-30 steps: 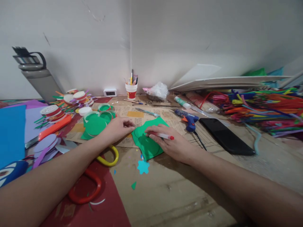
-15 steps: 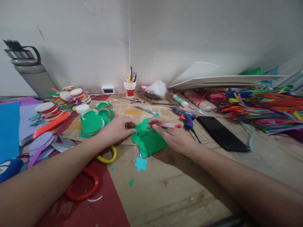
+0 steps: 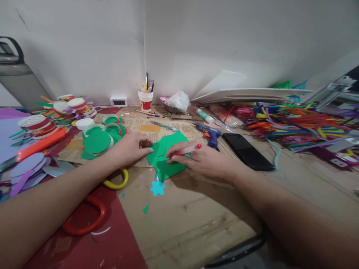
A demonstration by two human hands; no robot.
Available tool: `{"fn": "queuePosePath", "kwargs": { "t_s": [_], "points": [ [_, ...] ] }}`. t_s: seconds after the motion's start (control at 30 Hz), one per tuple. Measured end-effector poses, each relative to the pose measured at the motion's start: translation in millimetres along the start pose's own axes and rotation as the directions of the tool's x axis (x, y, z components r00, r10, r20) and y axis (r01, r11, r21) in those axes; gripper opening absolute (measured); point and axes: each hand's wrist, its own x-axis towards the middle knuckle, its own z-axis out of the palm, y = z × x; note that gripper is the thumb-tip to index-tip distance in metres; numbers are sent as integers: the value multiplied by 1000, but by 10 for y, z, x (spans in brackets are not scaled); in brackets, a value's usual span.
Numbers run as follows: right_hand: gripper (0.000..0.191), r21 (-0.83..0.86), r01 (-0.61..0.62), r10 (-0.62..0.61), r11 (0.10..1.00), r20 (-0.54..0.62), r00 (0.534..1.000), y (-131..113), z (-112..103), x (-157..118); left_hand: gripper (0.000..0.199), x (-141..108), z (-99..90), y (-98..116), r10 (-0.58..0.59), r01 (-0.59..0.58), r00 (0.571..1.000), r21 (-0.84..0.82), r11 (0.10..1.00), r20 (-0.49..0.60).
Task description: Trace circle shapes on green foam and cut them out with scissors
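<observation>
Steer the red-ended pen (image 3: 188, 149), pinched in the right hand (image 3: 203, 160), slowly over the green craft-foam sheet (image 3: 171, 170) near the clock's centre. Brace its nine-o'clock edge with the left hand (image 3: 129, 149), half-open there; cannot tell whether pressing. Mark lightly, probably avoiding drag, without shifting towards the blue flower cutout (image 3: 157, 188) at seven.

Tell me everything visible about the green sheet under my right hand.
The green sheet looks like thin foam or paper, with an uneven outline and faint curved mark. It lies over printed brown paper and cardboard. Your left hand touches its left edge; your right hand, holding a pen, partly covers it.
</observation>
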Motion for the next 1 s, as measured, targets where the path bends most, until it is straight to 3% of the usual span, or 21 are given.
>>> {"fn": "queuePosePath", "kwargs": {
  "t_s": [0.23,0.5,0.63,0.77,0.87,1.0],
  "points": [
    [25,-148,-146,153,978,38,987,115,-239,-60,28,-11,-7,33,3,-5,999,-44,999,-46],
    [24,-145,-212,214,966,-8,977,122,-309,-103,29,-4,-14,15,11,-12,998,-11,1000,-58],
    [22,-127,-211,209,969,-29,978,136,-306,-110,28,-37,-30,73,7,-5,989,14,1000,-146],
    [23,-29,-214,203,976,-213,956,238,-317,-119,27,-90,-45,156,186,-179,952,51,983,-242],
    [24,83,-187,204,979,-320,925,311,-340,-118,26,-116,-33,178,400,-401,901,30,915,-169],
    [23,94,-194,213,977,-299,930,316,-338,-118,23,-132,-15,179,554,-554,832,9,832,-16]
  ]
}}
